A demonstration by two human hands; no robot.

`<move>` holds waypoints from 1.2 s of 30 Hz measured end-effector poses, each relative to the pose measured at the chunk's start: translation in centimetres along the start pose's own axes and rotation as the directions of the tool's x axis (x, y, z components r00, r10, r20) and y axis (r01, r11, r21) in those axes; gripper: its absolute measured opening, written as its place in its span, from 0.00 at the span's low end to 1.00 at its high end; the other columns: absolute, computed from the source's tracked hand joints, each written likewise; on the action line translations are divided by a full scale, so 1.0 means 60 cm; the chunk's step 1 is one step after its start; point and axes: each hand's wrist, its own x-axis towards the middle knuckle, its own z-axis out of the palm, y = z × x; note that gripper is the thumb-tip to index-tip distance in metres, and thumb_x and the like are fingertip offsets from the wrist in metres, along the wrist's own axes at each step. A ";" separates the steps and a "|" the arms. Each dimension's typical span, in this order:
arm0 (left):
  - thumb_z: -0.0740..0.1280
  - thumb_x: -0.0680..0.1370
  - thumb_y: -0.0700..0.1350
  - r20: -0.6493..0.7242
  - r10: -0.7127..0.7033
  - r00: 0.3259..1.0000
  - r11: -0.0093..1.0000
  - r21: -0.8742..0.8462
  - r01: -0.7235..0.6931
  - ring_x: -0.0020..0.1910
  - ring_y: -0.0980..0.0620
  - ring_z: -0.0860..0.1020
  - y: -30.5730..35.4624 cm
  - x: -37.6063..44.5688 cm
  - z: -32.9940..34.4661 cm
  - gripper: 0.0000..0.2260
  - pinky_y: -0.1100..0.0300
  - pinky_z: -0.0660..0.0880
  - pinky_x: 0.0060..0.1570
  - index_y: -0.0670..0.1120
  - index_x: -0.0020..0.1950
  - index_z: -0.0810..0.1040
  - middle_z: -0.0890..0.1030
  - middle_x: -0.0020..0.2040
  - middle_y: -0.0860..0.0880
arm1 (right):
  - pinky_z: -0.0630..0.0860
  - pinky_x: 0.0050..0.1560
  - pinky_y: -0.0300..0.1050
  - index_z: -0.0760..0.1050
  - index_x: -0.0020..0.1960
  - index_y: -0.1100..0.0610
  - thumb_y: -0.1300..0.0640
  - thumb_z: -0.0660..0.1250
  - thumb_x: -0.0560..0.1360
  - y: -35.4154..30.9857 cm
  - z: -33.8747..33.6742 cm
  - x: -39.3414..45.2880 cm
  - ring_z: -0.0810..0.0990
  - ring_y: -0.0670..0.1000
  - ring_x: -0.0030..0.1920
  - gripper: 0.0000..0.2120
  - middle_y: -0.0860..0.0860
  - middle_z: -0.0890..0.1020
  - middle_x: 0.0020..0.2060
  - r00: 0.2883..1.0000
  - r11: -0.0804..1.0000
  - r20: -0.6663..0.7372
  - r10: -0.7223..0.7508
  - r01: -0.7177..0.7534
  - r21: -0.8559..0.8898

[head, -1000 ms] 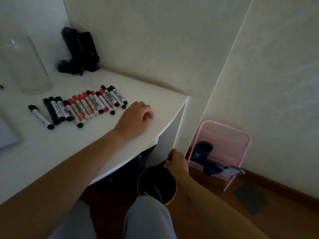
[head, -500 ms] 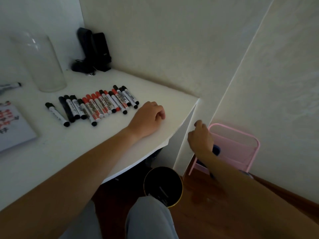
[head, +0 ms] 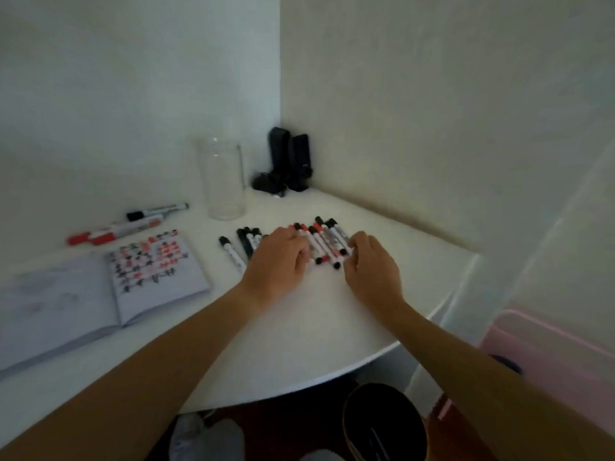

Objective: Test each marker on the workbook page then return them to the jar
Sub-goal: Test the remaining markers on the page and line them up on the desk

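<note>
Both hands down on the worktop, flanking the row of markers. Left hand curled, fingers against the row's left side; right hand curled, fingers at its right end. Gripping or merely touching: too blurred to tell. Markers side by side, long axes running away from the fingers. Both hands equally near. Jar beyond the left fingers, upright, well apart. Looks like gathering the bundle.
</note>
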 end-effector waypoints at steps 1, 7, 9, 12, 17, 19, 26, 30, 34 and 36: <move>0.60 0.78 0.42 -0.017 -0.021 1.000 0.999 0.043 0.022 0.45 0.48 0.75 -0.025 -0.012 -0.019 0.09 0.50 0.75 0.46 0.45 0.43 0.80 0.79 0.45 0.48 | 0.72 0.43 0.45 0.74 0.61 0.57 0.62 0.63 0.78 -0.029 0.020 0.007 0.79 0.57 0.45 0.12 0.54 0.79 0.50 0.999 0.999 -0.003 -0.037 0.037 0.020; 0.59 0.74 0.41 -0.156 -0.207 0.966 0.952 0.195 0.236 0.42 0.47 0.74 -0.166 -0.088 -0.130 0.09 0.49 0.73 0.40 0.46 0.39 0.77 0.76 0.40 0.47 | 0.72 0.39 0.43 0.76 0.53 0.57 0.62 0.66 0.76 -0.206 0.125 0.036 0.76 0.51 0.40 0.07 0.53 0.80 0.45 0.954 0.945 -0.030 -0.297 0.298 0.134; 0.62 0.73 0.39 -0.192 -0.297 0.935 0.914 0.225 0.336 0.41 0.45 0.74 -0.206 -0.115 -0.153 0.06 0.49 0.73 0.40 0.46 0.38 0.77 0.76 0.40 0.46 | 0.73 0.38 0.44 0.76 0.52 0.55 0.63 0.67 0.75 -0.257 0.158 0.039 0.76 0.50 0.38 0.07 0.50 0.78 0.45 0.942 0.919 0.018 -0.336 0.323 0.226; 0.64 0.75 0.39 -0.197 -0.423 0.884 0.841 0.278 0.464 0.43 0.45 0.74 -0.261 -0.156 -0.179 0.05 0.50 0.74 0.42 0.45 0.41 0.78 0.76 0.44 0.46 | 0.76 0.42 0.48 0.75 0.53 0.53 0.62 0.66 0.75 -0.323 0.213 0.042 0.76 0.50 0.41 0.09 0.49 0.76 0.48 0.918 0.883 0.103 -0.382 0.330 0.334; 0.66 0.76 0.40 -0.214 -0.618 0.756 0.705 0.273 0.654 0.55 0.42 0.74 -0.327 -0.184 -0.203 0.05 0.51 0.74 0.51 0.44 0.51 0.78 0.74 0.56 0.43 | 0.74 0.46 0.44 0.78 0.50 0.53 0.62 0.67 0.73 -0.391 0.290 0.044 0.75 0.52 0.48 0.07 0.49 0.75 0.48 0.853 0.850 0.222 -0.471 0.373 0.372; 0.66 0.77 0.42 -0.200 -0.681 0.705 0.637 0.313 0.704 0.61 0.42 0.71 -0.350 -0.177 -0.205 0.11 0.49 0.74 0.57 0.44 0.60 0.75 0.71 0.65 0.42 | 0.75 0.45 0.43 0.77 0.47 0.52 0.63 0.67 0.72 -0.400 0.306 0.050 0.74 0.51 0.47 0.07 0.48 0.75 0.46 0.858 0.851 0.226 -0.462 0.358 0.384; 0.60 0.82 0.42 -0.231 -0.751 0.619 0.572 0.241 0.784 0.62 0.46 0.70 -0.422 -0.142 -0.217 0.14 0.50 0.73 0.59 0.46 0.68 0.70 0.69 0.66 0.45 | 0.64 0.39 0.31 0.75 0.48 0.50 0.60 0.65 0.76 -0.399 0.319 0.055 0.71 0.46 0.45 0.05 0.45 0.72 0.45 0.864 0.853 0.204 -0.460 0.366 0.373; 0.58 0.83 0.42 -0.260 -0.714 0.650 0.576 0.308 0.757 0.58 0.46 0.72 -0.439 -0.130 -0.216 0.09 0.53 0.72 0.55 0.48 0.62 0.73 0.74 0.60 0.46 | 0.64 0.39 0.30 0.75 0.47 0.50 0.60 0.65 0.75 -0.398 0.321 0.053 0.71 0.46 0.45 0.05 0.44 0.72 0.45 0.866 0.851 0.193 -0.461 0.370 0.372; 0.58 0.83 0.41 -0.249 -0.697 0.673 0.589 0.336 0.735 0.55 0.47 0.73 -0.444 -0.121 -0.213 0.07 0.54 0.72 0.53 0.48 0.58 0.73 0.77 0.55 0.47 | 0.64 0.40 0.32 0.75 0.47 0.50 0.61 0.65 0.75 -0.400 0.321 0.051 0.70 0.46 0.45 0.06 0.44 0.71 0.45 0.870 0.855 0.191 -0.454 0.365 0.368; 0.60 0.82 0.40 -0.277 -0.668 0.691 0.604 0.342 0.720 0.52 0.48 0.73 -0.445 -0.123 -0.213 0.07 0.55 0.70 0.51 0.49 0.56 0.73 0.78 0.53 0.48 | 0.65 0.41 0.33 0.75 0.47 0.51 0.61 0.65 0.75 -0.400 0.321 0.051 0.71 0.46 0.46 0.06 0.45 0.72 0.46 0.872 0.852 0.184 -0.454 0.365 0.375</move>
